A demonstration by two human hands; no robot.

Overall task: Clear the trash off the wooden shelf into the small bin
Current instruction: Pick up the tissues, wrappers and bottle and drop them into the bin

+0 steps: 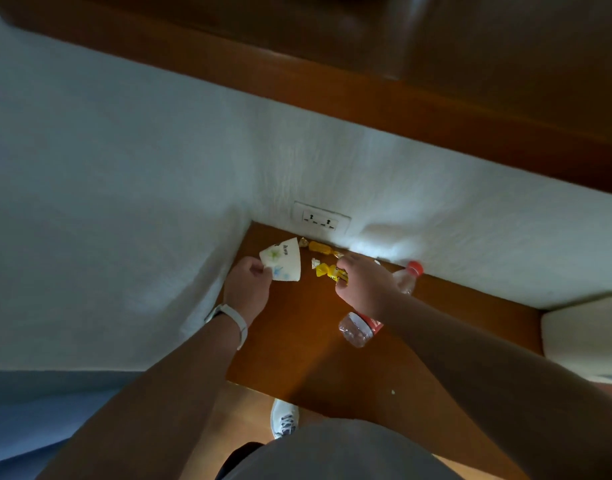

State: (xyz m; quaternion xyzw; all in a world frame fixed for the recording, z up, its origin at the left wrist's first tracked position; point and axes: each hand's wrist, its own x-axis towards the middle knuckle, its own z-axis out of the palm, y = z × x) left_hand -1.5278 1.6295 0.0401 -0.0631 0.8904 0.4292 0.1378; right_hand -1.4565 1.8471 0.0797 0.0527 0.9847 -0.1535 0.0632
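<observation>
At the wooden shelf's (297,348) far left corner, the left hand (249,277) pinches a paper cup (284,259) while the right hand (361,284) curls round a yellow candy wrapper (325,270), probably gathering both for one trip to the unseen small bin.

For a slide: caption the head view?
Left hand holds a paper cup; right hand pinches a yellow wrapper on the wooden shelf.

"What have they got on?"

"A white wristband (234,319) on the left wrist, just behind the fingers (258,269)."

"And further back from the fingers?"

"A grey top (332,455), and a white trainer (284,419) with dark laces."
</observation>
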